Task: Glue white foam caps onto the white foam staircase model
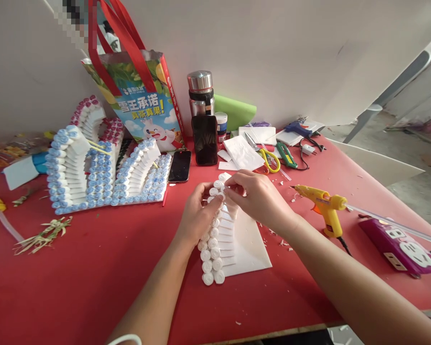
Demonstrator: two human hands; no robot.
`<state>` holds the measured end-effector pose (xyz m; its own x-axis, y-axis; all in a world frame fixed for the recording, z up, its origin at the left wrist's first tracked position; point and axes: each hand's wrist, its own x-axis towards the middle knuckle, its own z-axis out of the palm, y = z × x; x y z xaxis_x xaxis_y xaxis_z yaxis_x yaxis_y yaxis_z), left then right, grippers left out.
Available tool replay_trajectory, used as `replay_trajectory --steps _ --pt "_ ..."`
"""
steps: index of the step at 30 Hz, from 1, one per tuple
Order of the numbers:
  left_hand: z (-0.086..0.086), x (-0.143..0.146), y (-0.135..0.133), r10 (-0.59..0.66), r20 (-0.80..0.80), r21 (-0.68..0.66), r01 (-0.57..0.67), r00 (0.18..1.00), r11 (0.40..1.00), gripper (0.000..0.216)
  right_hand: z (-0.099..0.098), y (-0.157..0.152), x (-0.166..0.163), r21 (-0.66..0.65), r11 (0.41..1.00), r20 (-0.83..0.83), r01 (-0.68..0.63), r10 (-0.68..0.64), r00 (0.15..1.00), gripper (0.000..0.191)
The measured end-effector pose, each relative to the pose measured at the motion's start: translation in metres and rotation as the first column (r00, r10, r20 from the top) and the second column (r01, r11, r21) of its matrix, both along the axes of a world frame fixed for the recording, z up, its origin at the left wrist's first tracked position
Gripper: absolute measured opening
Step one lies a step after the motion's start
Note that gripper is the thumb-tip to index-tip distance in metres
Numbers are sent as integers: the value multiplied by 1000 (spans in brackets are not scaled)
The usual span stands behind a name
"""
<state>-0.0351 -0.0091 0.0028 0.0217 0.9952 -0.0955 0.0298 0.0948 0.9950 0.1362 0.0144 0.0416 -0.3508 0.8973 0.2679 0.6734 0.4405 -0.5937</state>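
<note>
A white craft piece (215, 251) lies on the table in front of me, with round rolled white pieces in a curved double row and thin white strips fanning out beside them. Its flat white board (251, 249) reaches to the right. My left hand (201, 213) grips the row's upper left side, thumb on top and fingers curled around the edge. Close by, my right hand (249, 194) is pinched at the upper end of the row, touching the rolls. Whatever lies between its fingertips is hidden.
A yellow glue gun (319, 201) and a purple power strip (398, 244) lie right. Behind are yellow-handled scissors (267, 158), a phone (180, 166), a standing phone (204, 140), a steel flask (200, 88) and a printed bag (143, 105). Blue-and-white craft pieces (100, 177) stand left.
</note>
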Motion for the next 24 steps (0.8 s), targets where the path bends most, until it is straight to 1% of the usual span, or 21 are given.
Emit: replay_trajectory --steps 4,6,9,13,18,24 --pt "-1 -1 0 -13 7 24 13 1000 1000 31 0 0 -3 21 1000 38 0 -1 999 9" --pt "-1 -1 0 -17 6 29 16 1000 999 32 -1 -1 -2 17 1000 27 -2 1 1000 9" --pt "2 -1 -1 -27 4 20 26 1000 999 34 -2 -2 3 -14 1000 -48 6 -7 999 8" --pt "4 0 -1 -39 -20 -13 39 999 999 36 -4 -5 12 5 997 -152 77 -75 985 15" --pt "2 1 -1 -32 -57 -15 31 998 999 42 -11 -8 16 1 994 -183 106 -104 978 15" --pt "2 2 1 -12 -8 -13 12 1000 1000 46 -14 -8 19 35 989 -248 147 -134 959 16"
